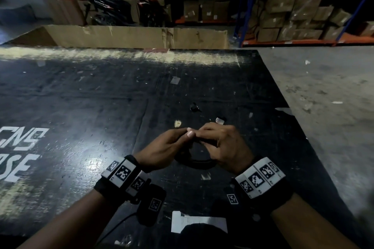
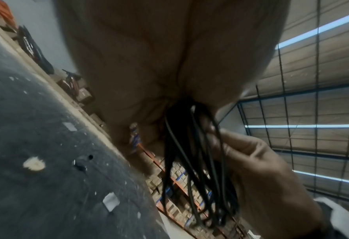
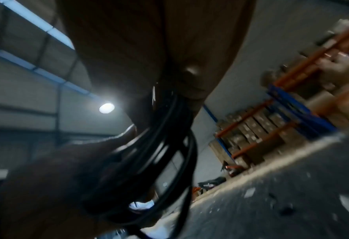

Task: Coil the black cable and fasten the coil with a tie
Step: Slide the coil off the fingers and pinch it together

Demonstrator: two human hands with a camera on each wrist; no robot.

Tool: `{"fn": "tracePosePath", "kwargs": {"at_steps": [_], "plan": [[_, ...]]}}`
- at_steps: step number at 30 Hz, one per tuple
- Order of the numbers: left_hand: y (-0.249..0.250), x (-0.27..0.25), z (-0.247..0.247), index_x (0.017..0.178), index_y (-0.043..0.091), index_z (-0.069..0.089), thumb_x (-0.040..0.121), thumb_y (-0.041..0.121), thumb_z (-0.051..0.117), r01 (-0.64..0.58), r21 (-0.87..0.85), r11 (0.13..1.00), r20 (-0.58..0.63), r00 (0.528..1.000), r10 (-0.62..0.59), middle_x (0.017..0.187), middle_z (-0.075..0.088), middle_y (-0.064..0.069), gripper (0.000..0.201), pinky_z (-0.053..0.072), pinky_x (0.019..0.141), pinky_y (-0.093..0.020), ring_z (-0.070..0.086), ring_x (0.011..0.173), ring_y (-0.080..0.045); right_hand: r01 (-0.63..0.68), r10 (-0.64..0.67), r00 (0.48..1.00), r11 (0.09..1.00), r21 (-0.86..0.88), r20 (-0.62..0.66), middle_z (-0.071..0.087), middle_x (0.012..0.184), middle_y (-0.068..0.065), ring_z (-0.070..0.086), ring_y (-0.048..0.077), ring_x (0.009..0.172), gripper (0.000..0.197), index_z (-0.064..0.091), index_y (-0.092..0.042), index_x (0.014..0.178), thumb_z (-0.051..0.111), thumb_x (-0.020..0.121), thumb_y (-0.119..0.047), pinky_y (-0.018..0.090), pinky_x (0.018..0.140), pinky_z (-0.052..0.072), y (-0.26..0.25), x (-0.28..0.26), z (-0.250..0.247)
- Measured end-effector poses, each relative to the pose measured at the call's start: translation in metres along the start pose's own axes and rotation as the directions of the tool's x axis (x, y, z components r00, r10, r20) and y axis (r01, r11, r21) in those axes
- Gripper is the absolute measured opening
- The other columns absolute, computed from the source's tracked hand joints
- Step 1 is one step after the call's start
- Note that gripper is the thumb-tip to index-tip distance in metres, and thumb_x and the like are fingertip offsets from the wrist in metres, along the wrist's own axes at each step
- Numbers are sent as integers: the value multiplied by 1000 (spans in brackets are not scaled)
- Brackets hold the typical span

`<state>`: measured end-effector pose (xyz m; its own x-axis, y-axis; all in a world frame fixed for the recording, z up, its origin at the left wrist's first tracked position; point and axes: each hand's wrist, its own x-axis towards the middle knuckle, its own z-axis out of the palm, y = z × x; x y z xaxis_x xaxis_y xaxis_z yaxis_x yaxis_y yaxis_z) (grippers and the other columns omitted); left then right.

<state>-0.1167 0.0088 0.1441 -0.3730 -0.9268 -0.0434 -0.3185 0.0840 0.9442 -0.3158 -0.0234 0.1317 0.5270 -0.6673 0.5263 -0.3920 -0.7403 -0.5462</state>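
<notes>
The black cable (image 1: pixel 194 162) is wound into a coil of several loops, held just above the black table (image 1: pixel 101 97) near its front middle. My left hand (image 1: pixel 164 147) and right hand (image 1: pixel 220 143) meet at the top of the coil, fingers curled round the bundle, thumb tips touching. The lower arc of the coil hangs between my wrists. In the left wrist view the loops (image 2: pixel 194 161) hang from my left fist, with my right hand (image 2: pixel 257 169) behind them. The right wrist view shows the same bundle (image 3: pixel 169 145), blurred. I cannot make out the tie itself.
A small black item (image 1: pixel 195 107) and a small white piece (image 1: pixel 220 121) lie on the table just beyond my hands. White paper (image 1: pixel 198 223) lies at the near edge. A long cardboard box (image 1: pixel 121 36) stands behind the table, and shelves of cartons (image 1: pixel 293 10) fill the far right.
</notes>
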Motion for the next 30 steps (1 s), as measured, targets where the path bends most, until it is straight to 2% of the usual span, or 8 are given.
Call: {"fn": "tracePosePath", "kwargs": {"at_steps": [5, 7, 11, 14, 17, 21, 27, 30], "plan": [[-16, 3, 10, 96, 5, 66, 108, 43, 38, -68, 4, 998, -246, 967, 67, 74, 57, 1, 48, 44, 61, -31, 57, 67, -17, -341, 429, 903, 767, 543, -39, 79, 89, 0, 74, 16, 68, 27, 74, -10, 115, 75, 88, -6, 27, 65, 60, -4, -5, -3], [-23, 5, 14, 86, 13, 62, 105, 45, 39, -89, 55, 995, -304, 947, 101, 67, 55, 7, 44, 42, 57, -28, 55, 61, -13, -359, 481, 876, 700, 618, -36, 79, 84, 1, 72, 15, 63, 22, 73, -6, 109, 76, 86, -6, 27, 62, 59, -1, -11, -1], [-25, 6, 23, 94, 3, 62, 106, 48, 37, -96, 106, 990, -306, 944, 125, 65, 54, 6, 53, 42, 55, -28, 56, 58, -13, -333, 458, 884, 758, 561, -95, 80, 103, -2, 76, 8, 97, 33, 77, -10, 112, 83, 79, -8, 20, 86, 58, -3, -22, 7], [-23, 6, 25, 83, 9, 59, 106, 42, 43, -65, -225, 972, -243, 970, 9, 64, 53, 2, 43, 41, 58, -28, 52, 54, -10, -279, 450, 873, 775, 567, -187, 80, 103, 2, 76, 7, 97, 30, 78, -5, 109, 81, 80, -4, 17, 86, 56, -2, -21, 9], [-16, 6, 25, 77, 11, 61, 105, 35, 50, 33, -710, 703, -93, 986, -140, 65, 49, 3, 38, 47, 67, -31, 50, 53, -8, -238, 427, 882, 771, 590, -201, 81, 96, 3, 76, 8, 91, 26, 79, -9, 104, 81, 79, -3, 17, 82, 57, 1, -19, 6], [-6, 6, 25, 83, 7, 58, 100, 30, 52, 71, -828, 556, -40, 982, -184, 68, 50, 0, 29, 54, 60, -26, 44, 44, -5, -220, 411, 892, 755, 618, -185, 80, 99, 4, 77, 11, 91, 27, 79, -15, 103, 81, 78, -4, 22, 83, 59, 4, -18, 3], [-11, 10, 17, 96, 4, 57, 104, 36, 46, -51, -482, 875, -131, 991, -15, 75, 47, 1, 35, 38, 56, -21, 42, 59, -7, -278, 582, 813, 399, 874, -7, 79, 84, 8, 62, 11, 58, 33, 78, -7, 108, 77, 76, -15, 20, 60, 54, 4, -17, 9], [-13, 11, 17, 103, -10, 53, 105, 34, 45, -76, -345, 935, -150, 988, 25, 81, 47, -6, 45, 35, 58, -20, 42, 65, -7, -267, 600, 798, 279, 922, 50, 76, 79, 7, 57, 7, 52, 29, 77, -4, 104, 74, 76, -12, 17, 54, 46, 4, -18, 10]]}}
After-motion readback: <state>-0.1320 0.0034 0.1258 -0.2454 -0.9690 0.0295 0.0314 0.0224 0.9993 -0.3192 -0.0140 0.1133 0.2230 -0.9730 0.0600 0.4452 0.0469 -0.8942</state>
